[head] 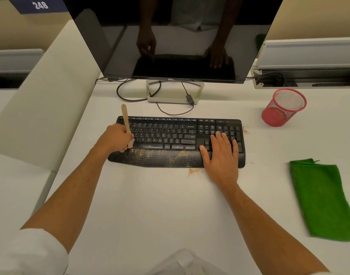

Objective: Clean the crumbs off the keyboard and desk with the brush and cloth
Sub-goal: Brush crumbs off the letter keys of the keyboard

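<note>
White desk (170, 205) spreads below me, where my left hand (116, 138) grips the light, stiff brush (126, 122) low on its handle at the keyboard (170, 135), my right hand (221, 153) presses flat, and the soft cloth (325, 199) lies rightward.
</note>
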A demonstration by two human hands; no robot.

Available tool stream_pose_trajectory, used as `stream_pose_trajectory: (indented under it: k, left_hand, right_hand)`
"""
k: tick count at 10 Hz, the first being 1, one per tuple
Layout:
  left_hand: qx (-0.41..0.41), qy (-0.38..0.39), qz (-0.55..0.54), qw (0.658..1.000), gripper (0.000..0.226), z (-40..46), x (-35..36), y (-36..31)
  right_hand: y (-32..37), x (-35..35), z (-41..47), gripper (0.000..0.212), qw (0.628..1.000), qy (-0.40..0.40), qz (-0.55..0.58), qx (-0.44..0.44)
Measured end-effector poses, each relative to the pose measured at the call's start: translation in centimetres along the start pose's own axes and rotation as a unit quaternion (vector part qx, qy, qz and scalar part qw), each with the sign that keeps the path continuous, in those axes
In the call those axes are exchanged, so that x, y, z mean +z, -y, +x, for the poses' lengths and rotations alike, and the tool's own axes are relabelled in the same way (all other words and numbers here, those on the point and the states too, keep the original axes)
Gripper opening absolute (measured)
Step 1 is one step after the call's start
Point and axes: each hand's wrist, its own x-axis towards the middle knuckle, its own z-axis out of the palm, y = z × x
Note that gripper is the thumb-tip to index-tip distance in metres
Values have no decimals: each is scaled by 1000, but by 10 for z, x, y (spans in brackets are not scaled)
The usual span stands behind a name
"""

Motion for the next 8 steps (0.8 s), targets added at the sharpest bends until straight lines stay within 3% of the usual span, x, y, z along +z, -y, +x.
stream_pose_trajectory:
  k: [1, 3, 5, 6, 8]
  left_hand:
    - [-30, 48, -4, 998, 12, 1, -7, -2]
    - [45, -118, -20, 992, 25, 5, -7, 7]
    - [-27, -7, 14, 1000, 21, 7, -11, 15]
    - [-47, 2, 28, 998, 17, 8, -19, 14]
    - [9, -144, -76, 987, 26, 10, -6, 25]
  right_hand:
    - [-1, 0, 0, 62, 1000, 3, 0, 0]
    - [0, -1, 1, 63, 1000, 7, -3, 1]
    - [-1, -1, 0, 63, 1000, 10, -4, 1]
    - [0, -1, 0, 63, 1000, 4, -2, -1]
    - [0, -1, 1, 63, 1000, 9, -3, 1]
